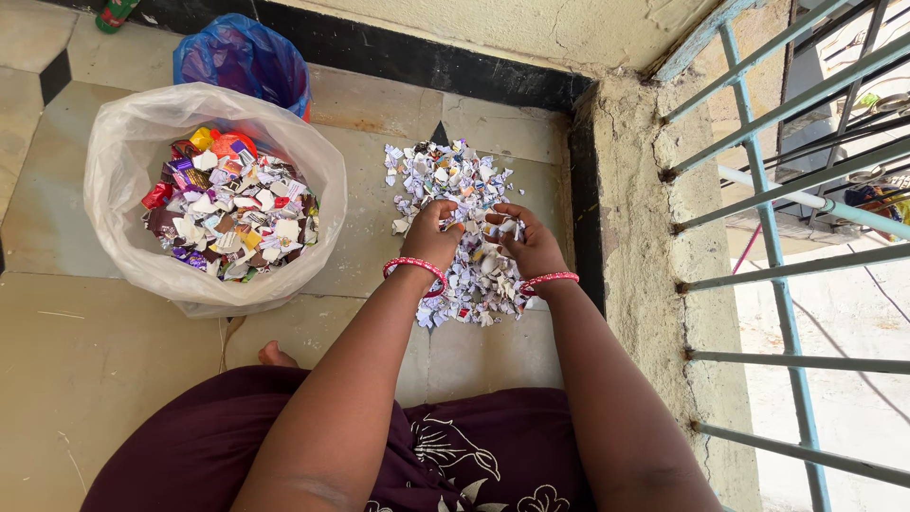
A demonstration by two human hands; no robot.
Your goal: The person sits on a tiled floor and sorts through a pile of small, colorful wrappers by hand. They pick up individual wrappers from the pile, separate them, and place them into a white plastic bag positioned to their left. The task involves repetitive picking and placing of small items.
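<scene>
Paper scraps (455, 194), white and printed, heaped on tiled floor (85, 379) at 12 o'clock from sitter. Left hand (431, 237) curled down into pile, fingers buried, grasp unclear. Right hand (531, 242) pinches few scraps. White bag (123, 161) of coloured scraps at 10 o'clock, blue bag (242, 57) beyond. Best: scoop with both palms cupped, keep bits from railing (768, 218) at 3 o'clock.

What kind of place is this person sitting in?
Probably a home balcony or landing: a beige tiled floor with black border, a rough plaster wall, and pale blue metal railing bars open to daylight. Both hands work a heap of torn paper scraps.
</scene>
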